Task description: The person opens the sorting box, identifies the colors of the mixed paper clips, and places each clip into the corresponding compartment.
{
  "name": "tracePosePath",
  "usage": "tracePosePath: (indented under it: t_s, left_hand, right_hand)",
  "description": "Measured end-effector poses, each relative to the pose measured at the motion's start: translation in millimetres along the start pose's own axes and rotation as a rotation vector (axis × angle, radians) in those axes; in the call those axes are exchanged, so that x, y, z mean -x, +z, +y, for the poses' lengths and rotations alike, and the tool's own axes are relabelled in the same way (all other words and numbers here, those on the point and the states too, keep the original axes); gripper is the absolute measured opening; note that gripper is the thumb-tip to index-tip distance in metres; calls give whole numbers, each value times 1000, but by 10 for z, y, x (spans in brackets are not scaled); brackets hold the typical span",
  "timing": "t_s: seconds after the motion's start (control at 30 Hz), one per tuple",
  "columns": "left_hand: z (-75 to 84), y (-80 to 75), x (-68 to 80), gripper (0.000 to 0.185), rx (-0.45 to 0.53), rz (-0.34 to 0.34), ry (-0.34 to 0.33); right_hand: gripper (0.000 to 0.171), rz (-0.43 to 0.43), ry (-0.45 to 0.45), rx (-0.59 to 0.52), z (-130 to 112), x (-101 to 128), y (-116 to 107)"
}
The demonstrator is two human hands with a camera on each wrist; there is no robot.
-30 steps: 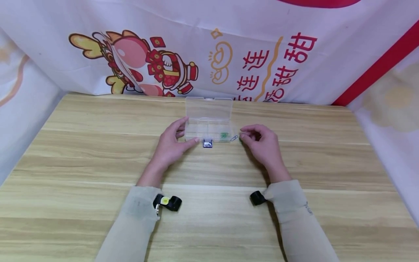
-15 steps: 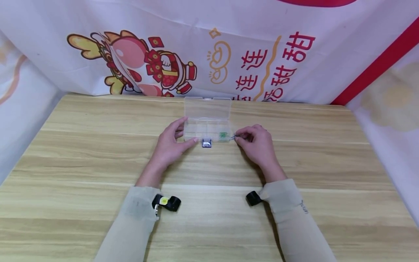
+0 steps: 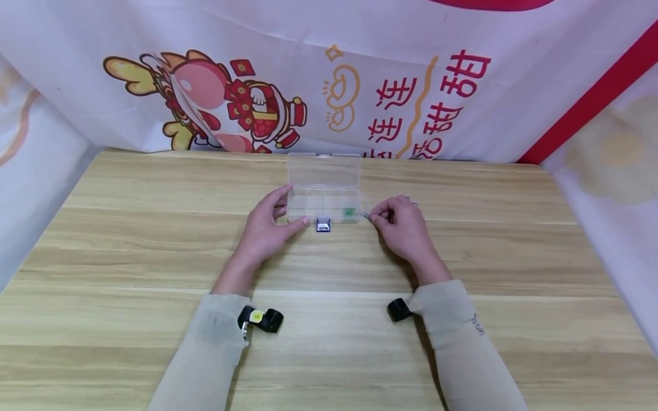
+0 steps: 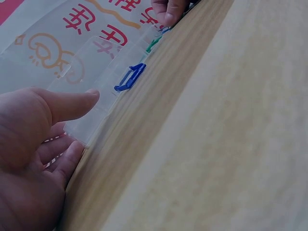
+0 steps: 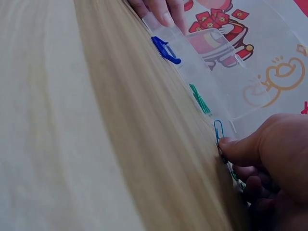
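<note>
A clear plastic compartment box (image 3: 305, 202) sits near the table's far edge, its see-through lid (image 3: 324, 172) raised at the back. My left hand (image 3: 267, 225) holds the box's left end, thumb on the front edge and fingers at the side. On the box's front hangs a blue latch (image 5: 166, 50). Green paper clips (image 5: 199, 99) lie in the front right compartment. Just off the right end, my right hand (image 3: 403, 225) pinches a blue paper clip (image 5: 219, 129) between thumb and finger. More green clips (image 5: 236, 175) show beneath that hand, partly hidden by its fingers.
The wood-grain table (image 3: 329, 348) reaches back to a white printed cloth (image 3: 329, 97) hanging behind the box. Black wrist cameras (image 3: 272, 321) stick out from both sleeves.
My right hand has moved left toward the box and now pinches the blue paper clip, which lay apart from the fingers a second ago. The left hand keeps its place on the box.
</note>
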State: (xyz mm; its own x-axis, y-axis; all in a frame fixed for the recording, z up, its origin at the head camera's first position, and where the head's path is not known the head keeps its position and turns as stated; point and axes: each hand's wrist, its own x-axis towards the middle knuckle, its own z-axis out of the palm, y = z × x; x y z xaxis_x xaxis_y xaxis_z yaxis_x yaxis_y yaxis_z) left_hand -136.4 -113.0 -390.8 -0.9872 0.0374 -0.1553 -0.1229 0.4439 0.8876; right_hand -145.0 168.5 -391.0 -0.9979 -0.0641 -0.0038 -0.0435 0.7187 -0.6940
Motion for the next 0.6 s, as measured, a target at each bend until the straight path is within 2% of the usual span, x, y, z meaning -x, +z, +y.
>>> tracePosePath:
  t_s: [0.17,0.4,0.6]
  left_hand:
    - [3,-5,5,82,3,-3,-5]
    - [5,-6,11,82,5,-7,-13]
    - [4,-8,11,82,8,-7,-16]
  right_hand:
    - [12,-40,-6,-24,41,6,-59]
    - [14,-126,35,-52,123,25,-191]
    - [14,-140,69,-118,118,33,-236]
